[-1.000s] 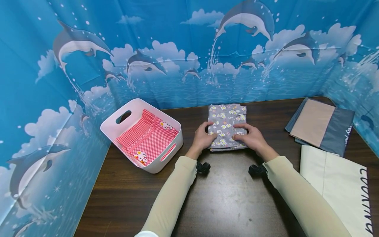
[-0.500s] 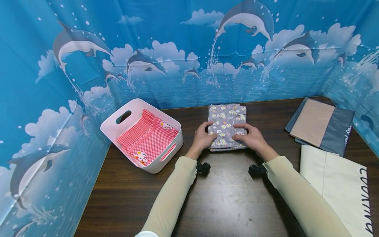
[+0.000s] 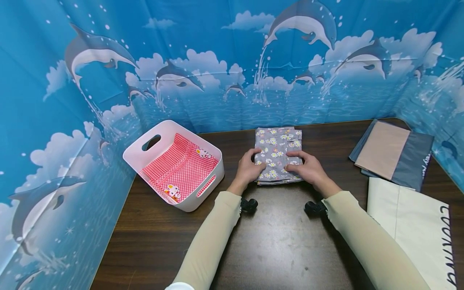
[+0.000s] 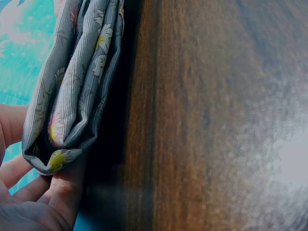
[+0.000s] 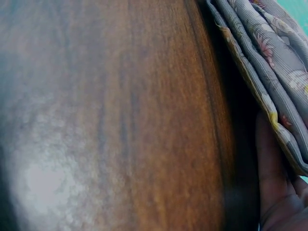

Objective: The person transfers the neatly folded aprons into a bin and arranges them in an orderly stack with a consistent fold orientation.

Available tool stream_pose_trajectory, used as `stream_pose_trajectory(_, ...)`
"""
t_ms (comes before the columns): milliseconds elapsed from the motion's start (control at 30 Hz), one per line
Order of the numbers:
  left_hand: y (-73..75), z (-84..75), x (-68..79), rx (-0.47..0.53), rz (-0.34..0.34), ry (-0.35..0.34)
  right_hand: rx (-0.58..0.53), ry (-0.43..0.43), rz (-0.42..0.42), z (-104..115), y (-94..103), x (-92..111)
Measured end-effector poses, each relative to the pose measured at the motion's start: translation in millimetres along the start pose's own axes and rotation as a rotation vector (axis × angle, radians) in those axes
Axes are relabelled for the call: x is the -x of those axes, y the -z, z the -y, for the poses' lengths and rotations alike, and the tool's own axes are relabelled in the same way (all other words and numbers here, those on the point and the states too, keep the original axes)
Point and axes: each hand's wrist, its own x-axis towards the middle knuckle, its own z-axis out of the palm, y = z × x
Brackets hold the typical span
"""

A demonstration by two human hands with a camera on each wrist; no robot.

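A folded grey cloth with a daisy print (image 3: pixel 275 157) lies in several layers on the dark wooden table, close to its back edge. My left hand (image 3: pixel 249 170) grips the cloth's left edge, thumb on top; in the left wrist view its fingers (image 4: pixel 65 190) reach under the folded end (image 4: pixel 62 125). From the other side my right hand (image 3: pixel 308 168) holds the right edge, its thumb also on the upper face. The right wrist view shows one finger (image 5: pixel 272 166) between the cloth's layered edge (image 5: pixel 269 72) and the tabletop. Most other fingertips are hidden by the cloth.
A white plastic basket (image 3: pixel 214 157) with a red checked cloth (image 3: pixel 185 169) inside stands to the left. At right lie a folded beige-and-dark-grey cloth (image 3: pixel 384 149) and a folded cream cloth with black lettering (image 3: pixel 409 225). A dolphin-print curtain (image 3: pixel 217 100) hangs behind the table (image 3: pixel 268 241).
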Motion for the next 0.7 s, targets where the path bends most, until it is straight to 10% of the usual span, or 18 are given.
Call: stream_pose_trajectory(700,1.0,0.2,0.9,-0.005,-0.001,0.000,0.010,0.005,-0.004,0.7,0.0,0.5)
